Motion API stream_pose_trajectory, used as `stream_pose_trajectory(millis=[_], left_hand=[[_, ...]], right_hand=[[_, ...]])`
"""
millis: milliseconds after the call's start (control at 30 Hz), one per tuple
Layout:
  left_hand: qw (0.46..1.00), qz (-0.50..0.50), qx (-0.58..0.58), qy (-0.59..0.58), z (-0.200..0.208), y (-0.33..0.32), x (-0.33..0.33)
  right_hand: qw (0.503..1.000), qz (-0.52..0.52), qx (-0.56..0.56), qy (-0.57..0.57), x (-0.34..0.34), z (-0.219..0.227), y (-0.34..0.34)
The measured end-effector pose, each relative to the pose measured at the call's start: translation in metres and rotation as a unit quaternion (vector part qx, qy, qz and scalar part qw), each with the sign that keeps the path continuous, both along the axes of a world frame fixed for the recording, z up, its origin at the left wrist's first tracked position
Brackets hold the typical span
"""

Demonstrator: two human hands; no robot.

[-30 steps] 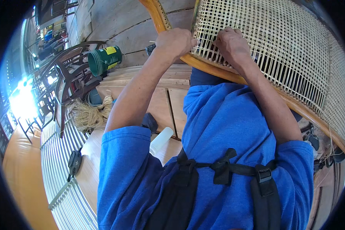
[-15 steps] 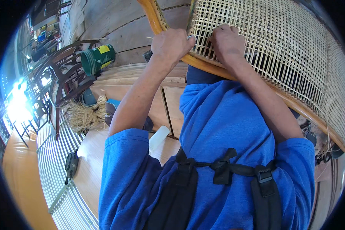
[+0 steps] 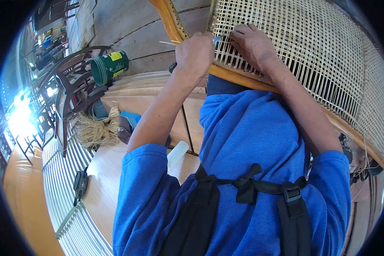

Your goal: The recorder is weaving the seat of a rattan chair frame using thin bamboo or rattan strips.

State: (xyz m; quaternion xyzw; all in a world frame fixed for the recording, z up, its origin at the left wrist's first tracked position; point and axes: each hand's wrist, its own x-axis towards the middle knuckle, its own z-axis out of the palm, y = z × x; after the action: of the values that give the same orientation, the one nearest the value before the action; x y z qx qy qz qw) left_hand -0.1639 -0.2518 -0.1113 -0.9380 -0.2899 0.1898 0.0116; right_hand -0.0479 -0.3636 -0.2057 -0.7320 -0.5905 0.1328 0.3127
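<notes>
A wooden frame (image 3: 170, 17) with small holes along its edge carries a woven cane panel (image 3: 286, 30) of pale strips. My left hand (image 3: 195, 53) is closed at the frame's near left edge round a slim tool, mostly hidden. Its grey metal tip (image 3: 219, 38) points right across the weave. A thin pale cane strip (image 3: 168, 43) sticks out to the left of that fist. On the panel beside the tip rests my right hand (image 3: 255, 48), fingers bent and pressed to the strips. What its fingertips pinch, if anything, is hidden. Along the near edge the weave is looser, with long gaps.
Left of my arms, a green bucket (image 3: 110, 67) lies on its side against dark wooden chair frames (image 3: 66, 91). A bundle of pale fibre strips (image 3: 96, 128) sits below. A white cylinder (image 3: 178, 153) and a black strapped device (image 3: 80, 184) lie nearer me.
My left hand has shifted slightly right, and the tool's tip now reaches further over the weave. The right hand has turned and moved a little up and left, closer to that tip.
</notes>
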Motion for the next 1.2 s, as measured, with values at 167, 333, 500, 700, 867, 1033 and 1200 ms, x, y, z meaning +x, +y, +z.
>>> stream_pose_trajectory(millis=[167,333,500,700,867,1033,1200], left_hand=[[0.998,-0.002,0.022,-0.052,-0.001,0.002,-0.001],[0.998,0.067,0.000,-0.017,-0.009,-0.003,-0.004],[0.997,0.047,0.019,-0.066,-0.013,-0.003,-0.006],[1.000,-0.007,0.016,-0.015,0.005,0.034,-0.002],[0.992,0.009,0.086,-0.091,0.025,0.046,0.002],[0.685,0.319,-0.442,-0.483,0.053,-0.036,0.006],[0.850,0.192,-0.369,-0.324,0.009,-0.034,-0.017]], right_hand=[[1.000,0.011,-0.024,-0.012,0.001,0.005,0.000],[0.997,-0.012,-0.075,-0.026,-0.008,0.017,0.003],[0.998,-0.008,-0.058,-0.021,-0.006,0.010,0.007],[0.997,0.021,-0.066,0.039,0.000,0.014,0.012],[0.969,-0.072,-0.010,0.235,0.021,0.023,-0.001],[0.760,0.071,-0.068,0.642,-0.003,0.081,-0.044],[0.744,-0.060,-0.283,0.602,0.023,0.094,-0.093]])
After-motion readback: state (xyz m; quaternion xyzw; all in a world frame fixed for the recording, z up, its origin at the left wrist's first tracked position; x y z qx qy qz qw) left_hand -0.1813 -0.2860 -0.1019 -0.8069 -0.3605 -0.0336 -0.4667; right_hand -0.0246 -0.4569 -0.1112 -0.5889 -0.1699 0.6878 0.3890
